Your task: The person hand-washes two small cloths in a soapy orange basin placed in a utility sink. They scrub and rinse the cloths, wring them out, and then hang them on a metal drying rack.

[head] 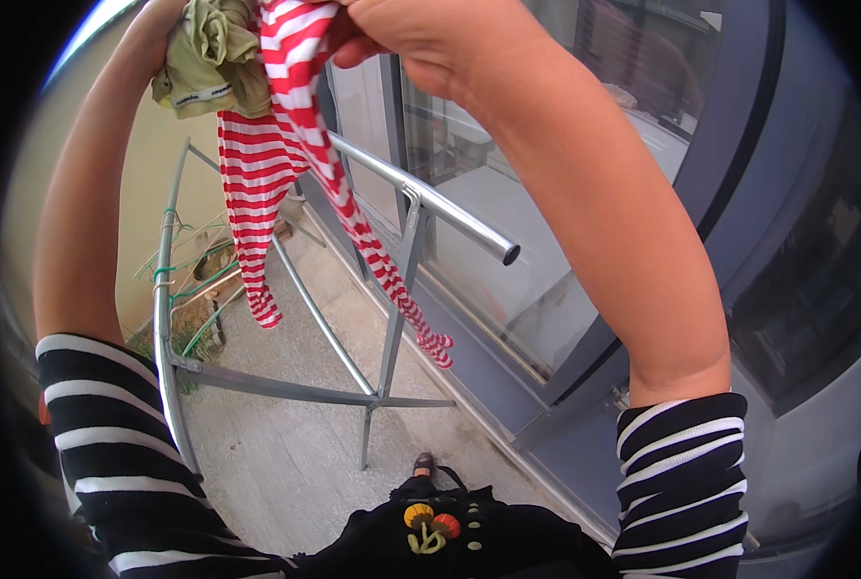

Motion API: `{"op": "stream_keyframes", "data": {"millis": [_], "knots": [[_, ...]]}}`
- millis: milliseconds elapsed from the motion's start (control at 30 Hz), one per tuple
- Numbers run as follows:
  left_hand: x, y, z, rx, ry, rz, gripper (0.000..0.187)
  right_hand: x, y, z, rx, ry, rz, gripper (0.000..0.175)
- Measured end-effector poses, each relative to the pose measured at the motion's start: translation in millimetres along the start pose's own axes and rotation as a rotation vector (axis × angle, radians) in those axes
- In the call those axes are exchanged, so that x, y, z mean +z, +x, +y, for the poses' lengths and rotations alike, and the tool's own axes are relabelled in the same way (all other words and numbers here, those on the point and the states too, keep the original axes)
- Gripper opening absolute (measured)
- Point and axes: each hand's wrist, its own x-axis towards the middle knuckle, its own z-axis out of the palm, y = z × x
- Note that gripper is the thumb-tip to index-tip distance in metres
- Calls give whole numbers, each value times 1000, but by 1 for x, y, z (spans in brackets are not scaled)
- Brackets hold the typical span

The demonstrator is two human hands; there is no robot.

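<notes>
At the top edge of the head view, my left hand [159, 29] is at a bunched olive-green garment [217, 65], which has a waistband or hem with writing on it. The fingers of this hand are mostly hidden behind the cloth and the frame's edge. My right hand [391, 29] grips the top of a red-and-white striped garment [249, 166], and its fingers are partly cut off. Two long, narrow striped legs or sleeves hang down, one farther right than the other. The striped cloth hangs in front of a metal drying rack [430, 192].
Several wire hangers [202, 289] hang from the rack's left rail. On the right is a framed glass door or window [488, 239]. Paving [278, 449] lies underfoot, with plants [177, 333] at the left. A shoe [423, 463] shows below the rack.
</notes>
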Motion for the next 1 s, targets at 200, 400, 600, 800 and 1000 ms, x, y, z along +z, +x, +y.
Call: {"op": "stream_keyframes", "data": {"millis": [200,400,600,800,1000], "knots": [[-14,65,-52,24,-102,135,28,-15,53,47,-17,112,-21,26],[19,98,-82,-40,-118,-20,24,-44,70,106,18,-7,323,23],[118,116,-166,-158,-128,-76,15,-76,35,175,347,-70,560,24],[207,120,-228,-312,-237,-136,10,-111,7,208,498,-337,667,24],[242,123,-263,-572,-281,-345,15,-125,-17,234,554,-487,520,31]]}}
